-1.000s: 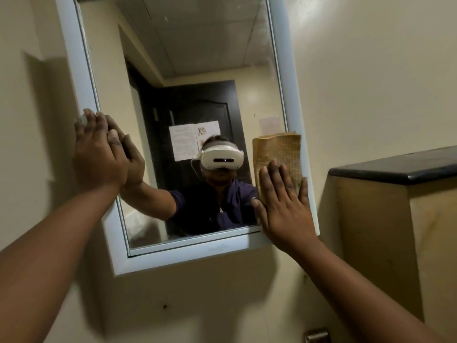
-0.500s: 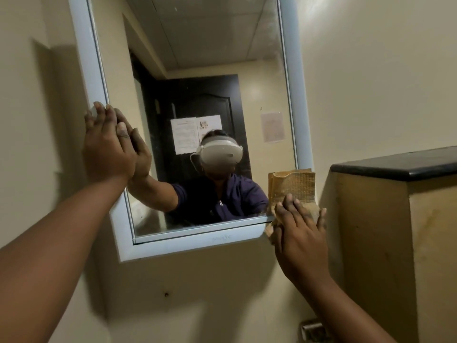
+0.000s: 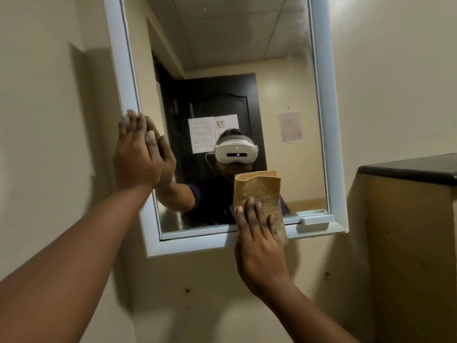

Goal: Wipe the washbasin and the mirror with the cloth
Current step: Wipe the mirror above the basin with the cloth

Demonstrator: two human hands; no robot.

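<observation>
Head view shows the right hand (image 3: 262,246) spread flat, palm pressing the tan cloth (image 3: 259,194) against the lower edge of the mirror (image 3: 247,58); the cloth's top reaches above the fingertips onto the glass, its bottom overlapping the white frame (image 3: 193,245). Well to the left of it, the left hand (image 3: 136,154) lies open and flat on the frame's left side, holding nothing. Right of the right hand stands a dark-topped cabinet (image 3: 408,167).
</observation>
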